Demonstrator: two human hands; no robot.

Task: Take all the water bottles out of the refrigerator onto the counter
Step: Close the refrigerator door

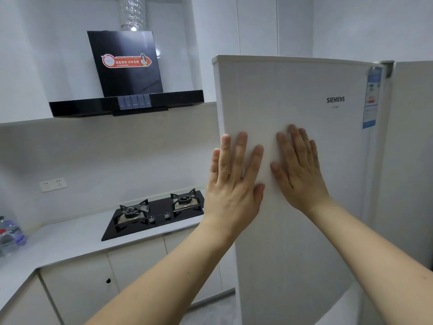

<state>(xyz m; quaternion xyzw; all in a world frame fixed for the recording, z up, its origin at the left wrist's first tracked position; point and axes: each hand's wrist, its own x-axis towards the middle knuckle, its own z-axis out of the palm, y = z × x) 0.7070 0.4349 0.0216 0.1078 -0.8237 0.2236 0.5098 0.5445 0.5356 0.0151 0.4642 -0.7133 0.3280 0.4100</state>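
Observation:
The white refrigerator door (293, 90) fills the middle and right of the head view, swung partly away from the cabinet, so its inside is hidden. My left hand (232, 184) lies flat on the door near its free left edge, fingers straight and spread. My right hand (297, 167) presses flat on the door just to the right of it. Several clear water bottles (10, 235) with blue labels stand on the grey counter (70, 245) at the far left edge.
A black two-burner gas hob (154, 214) is set into the counter left of the refrigerator. A black range hood (126, 99) hangs above it. White cabinet doors (136, 261) run below the counter, and a wall socket (52, 184) sits on the backsplash.

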